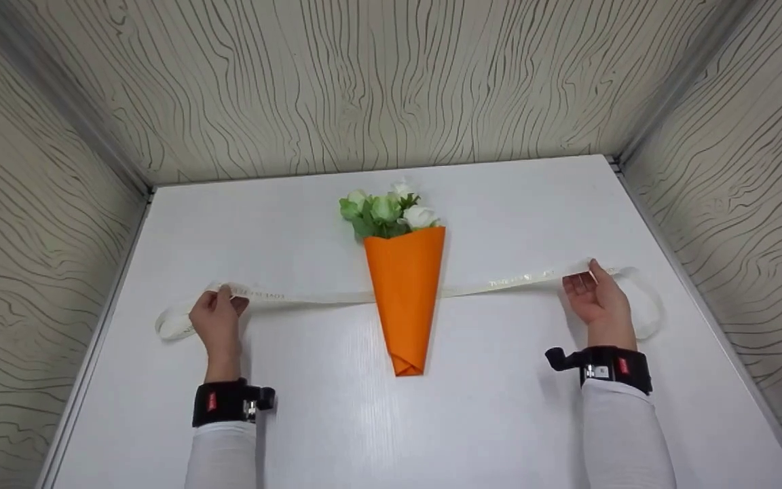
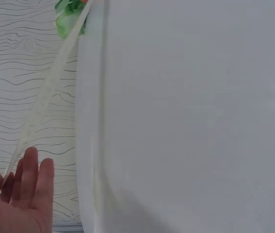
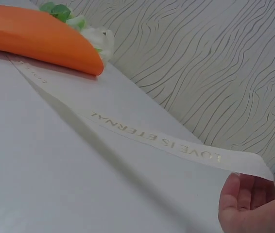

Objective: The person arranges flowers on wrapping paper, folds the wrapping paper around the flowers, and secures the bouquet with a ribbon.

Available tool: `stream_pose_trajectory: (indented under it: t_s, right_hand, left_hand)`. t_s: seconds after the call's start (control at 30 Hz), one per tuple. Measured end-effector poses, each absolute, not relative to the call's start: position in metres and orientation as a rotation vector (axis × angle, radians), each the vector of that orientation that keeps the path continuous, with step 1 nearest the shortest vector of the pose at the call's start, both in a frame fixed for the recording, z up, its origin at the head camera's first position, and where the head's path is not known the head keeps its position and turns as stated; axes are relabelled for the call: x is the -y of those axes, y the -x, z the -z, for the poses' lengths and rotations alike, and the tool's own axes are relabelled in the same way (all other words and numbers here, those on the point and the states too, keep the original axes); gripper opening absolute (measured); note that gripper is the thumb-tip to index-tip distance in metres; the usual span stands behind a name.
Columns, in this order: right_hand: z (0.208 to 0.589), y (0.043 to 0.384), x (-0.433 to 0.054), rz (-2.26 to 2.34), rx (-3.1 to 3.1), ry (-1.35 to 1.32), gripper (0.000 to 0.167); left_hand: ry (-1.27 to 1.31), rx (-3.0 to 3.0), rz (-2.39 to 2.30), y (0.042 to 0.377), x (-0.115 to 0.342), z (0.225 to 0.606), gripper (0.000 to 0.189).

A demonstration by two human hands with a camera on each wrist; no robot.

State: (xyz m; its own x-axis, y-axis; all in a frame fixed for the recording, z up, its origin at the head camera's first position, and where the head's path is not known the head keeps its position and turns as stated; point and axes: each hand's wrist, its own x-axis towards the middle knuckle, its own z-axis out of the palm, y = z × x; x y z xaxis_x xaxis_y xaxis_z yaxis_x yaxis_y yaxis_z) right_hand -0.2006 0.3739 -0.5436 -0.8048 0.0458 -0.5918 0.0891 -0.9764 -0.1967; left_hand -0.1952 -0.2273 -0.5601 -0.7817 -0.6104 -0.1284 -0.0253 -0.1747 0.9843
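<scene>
White-sleeved forearms (image 1: 220,455) lead to the left hand (image 1: 218,319) and right hand (image 1: 601,305), each pinching a cream, gold-lettered fabric ribbon (image 3: 147,135). Midway between the hands, nearer to neither, lies a cone-shaped, orange-wrapped bouquet of white-and-green flowers (image 1: 406,292), its long axis crossing over the ribbon, blooms pointing away.

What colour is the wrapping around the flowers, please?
The wrapping is plain orange, showing best in the head view.
</scene>
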Motion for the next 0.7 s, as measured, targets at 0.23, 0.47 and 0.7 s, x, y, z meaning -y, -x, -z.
stream_pose_trajectory:
  t_s: [0.23,0.47,0.7]
  right_hand:
    - [0.533,0.205,-0.378,3.080,-0.375,-0.858,0.016]
    - [0.514,0.211,-0.370,3.225,-0.652,-0.690,0.032]
    - [0.489,0.215,-0.348,3.263,-1.088,-0.507,0.035]
  left_hand:
    - [-0.609,1.567,2.137,0.203,0.233,0.558,0.020]
    - [-0.627,1.553,2.065,0.206,0.218,0.527,0.025]
    - [-0.499,1.589,2.039,0.210,0.197,0.497,0.027]
